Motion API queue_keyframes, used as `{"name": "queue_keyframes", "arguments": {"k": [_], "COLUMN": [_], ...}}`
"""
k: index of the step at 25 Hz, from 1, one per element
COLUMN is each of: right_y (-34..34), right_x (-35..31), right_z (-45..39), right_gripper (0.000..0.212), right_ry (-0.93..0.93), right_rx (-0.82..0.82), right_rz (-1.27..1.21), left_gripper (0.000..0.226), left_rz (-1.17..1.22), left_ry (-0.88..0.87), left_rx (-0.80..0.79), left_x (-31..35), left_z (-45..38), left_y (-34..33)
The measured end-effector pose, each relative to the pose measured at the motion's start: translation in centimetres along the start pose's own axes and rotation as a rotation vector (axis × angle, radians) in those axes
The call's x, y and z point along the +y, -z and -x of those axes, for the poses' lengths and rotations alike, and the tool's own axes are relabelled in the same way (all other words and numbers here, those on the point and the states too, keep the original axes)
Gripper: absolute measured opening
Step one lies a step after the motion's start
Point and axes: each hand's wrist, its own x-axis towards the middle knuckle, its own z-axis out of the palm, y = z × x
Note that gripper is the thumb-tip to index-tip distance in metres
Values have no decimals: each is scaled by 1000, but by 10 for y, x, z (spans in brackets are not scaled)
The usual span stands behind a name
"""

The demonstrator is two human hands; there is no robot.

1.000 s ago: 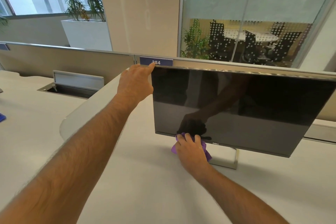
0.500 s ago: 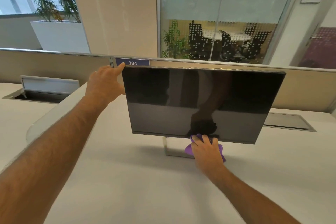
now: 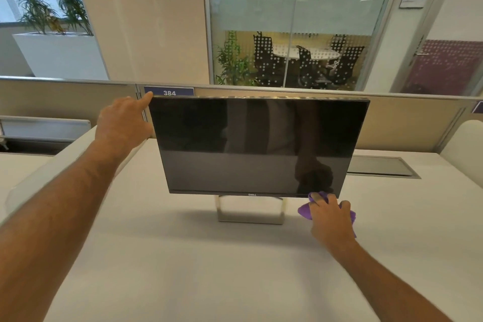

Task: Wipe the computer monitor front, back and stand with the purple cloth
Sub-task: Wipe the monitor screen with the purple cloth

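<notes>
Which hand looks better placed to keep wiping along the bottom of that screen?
The right hand. It already presses the purple cloth at the monitor's lower right corner, while the left hand steadies the upper left corner, with no cloth.

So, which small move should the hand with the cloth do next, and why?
Probably lift the right hand and purple cloth up the monitor's right edge: the cloth sits at the bottom right corner, while the left hand steadies the top left corner.
</notes>
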Motion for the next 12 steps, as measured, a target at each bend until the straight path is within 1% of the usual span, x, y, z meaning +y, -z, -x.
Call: {"name": "queue_keyframes", "arguments": {"k": [5,8,9,11,12], "right_y": [-11,-16,-16,-15,-16], "right_x": [35,45,47,51,55], "right_z": [2,4,5,6,5], "right_gripper": [86,81,78,73,72], "right_ry": [-133,-196,-210,-233,-203], "right_rx": [25,45,65,172,225], "right_rz": [-21,-73,-96,-185,-255], "left_gripper": [73,74,74,74,73], "left_rz": [-18,-12,-11,-15,-15], "left_ry": [5,8,9,9,8], "left_rx": [-1,-5,-3,-2,-2], "left_x": [1,1,1,0,0], "left_z": [0,1,1,0,0], "left_y": [0,0,-1,-2,-2]}}
